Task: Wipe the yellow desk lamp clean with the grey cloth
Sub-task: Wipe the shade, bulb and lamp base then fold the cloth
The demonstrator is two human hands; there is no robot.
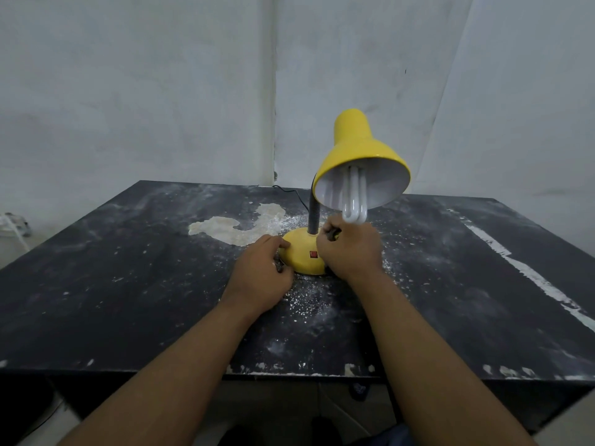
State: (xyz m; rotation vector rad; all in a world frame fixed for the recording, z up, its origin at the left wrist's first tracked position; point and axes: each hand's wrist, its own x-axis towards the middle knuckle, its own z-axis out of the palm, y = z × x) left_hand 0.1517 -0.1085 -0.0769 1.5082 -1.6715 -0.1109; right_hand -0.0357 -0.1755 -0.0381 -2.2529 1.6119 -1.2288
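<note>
Yellow desk lamp [354, 162] upright on dusty table, grey cloth [331, 234] barely visible

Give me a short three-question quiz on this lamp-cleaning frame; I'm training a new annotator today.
1. True or false: the lamp shade faces away from the camera.
2. Which part of the yellow desk lamp are both hands at? A shade, B neck, C base.
3. What colour is the switch on the base?

Key
1. False: its open side with the white bulb faces the camera.
2. C: left hand and right hand flank the base.
3. Red.
</note>
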